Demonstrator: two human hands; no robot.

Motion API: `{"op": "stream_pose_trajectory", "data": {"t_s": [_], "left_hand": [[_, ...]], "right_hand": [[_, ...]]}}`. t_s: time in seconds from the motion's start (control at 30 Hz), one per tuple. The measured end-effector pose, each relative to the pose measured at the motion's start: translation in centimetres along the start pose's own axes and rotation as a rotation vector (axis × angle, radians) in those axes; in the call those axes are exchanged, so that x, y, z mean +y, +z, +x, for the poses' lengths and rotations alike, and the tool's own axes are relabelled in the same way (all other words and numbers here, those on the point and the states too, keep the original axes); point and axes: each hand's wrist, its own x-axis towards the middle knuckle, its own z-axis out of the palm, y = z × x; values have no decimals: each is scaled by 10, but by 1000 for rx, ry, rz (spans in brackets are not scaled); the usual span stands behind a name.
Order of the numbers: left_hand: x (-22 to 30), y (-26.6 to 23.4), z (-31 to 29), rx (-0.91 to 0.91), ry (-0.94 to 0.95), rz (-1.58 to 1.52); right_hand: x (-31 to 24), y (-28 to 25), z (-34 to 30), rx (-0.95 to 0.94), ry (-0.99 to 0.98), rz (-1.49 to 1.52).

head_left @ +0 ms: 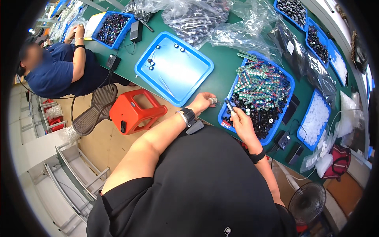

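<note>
My left hand (201, 102) is closed at the table's near edge, and its fingertips pinch a small pale round part (213, 100). To its right my right hand (242, 124) grips a slim dark pen-like tool (228, 104), whose upper end points toward the left fingertips. The two hands are a short gap apart. Under and beyond the right hand stands a blue tray (290, 85) heaped with small green, red and black wired parts (260, 85). Left of my hands lies a blue tray (175, 65) with several small black round pieces (150, 62) in it.
Clear plastic bags (193, 19) cover the table's far side. A tray of white pieces (314, 118) and dark boxes (282, 139) are at right. A red stool (136, 108), a fan (307, 203) and a co-worker (55, 73) at left surround the table (225, 55).
</note>
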Motion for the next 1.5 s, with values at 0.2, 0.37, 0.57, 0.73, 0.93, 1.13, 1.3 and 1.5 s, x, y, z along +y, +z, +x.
{"op": "stream_pose_trajectory", "data": {"t_s": [0.2,0.37,0.57,0.73,0.93,1.13,1.3,1.5], "left_hand": [[6,-5,-11,0,74,171],[19,-19,-9,233,217,108],[43,-116,23,534,492,-330],[63,-144,29,925,525,489],[54,-18,-3,-53,412,620],[21,60,-5,-418,636,997],[9,83,0,-339,628,1104],[3,89,3,-310,641,1128]], "right_hand": [[13,6,2,-10,-11,15],[6,8,3,44,-3,21],[17,-14,-4,306,-20,249],[46,-37,-9,614,-81,167],[55,-49,-2,717,55,-62],[46,-49,0,614,-63,-464],[47,-33,-3,495,-73,-710],[60,-27,10,497,-78,-752]]}}
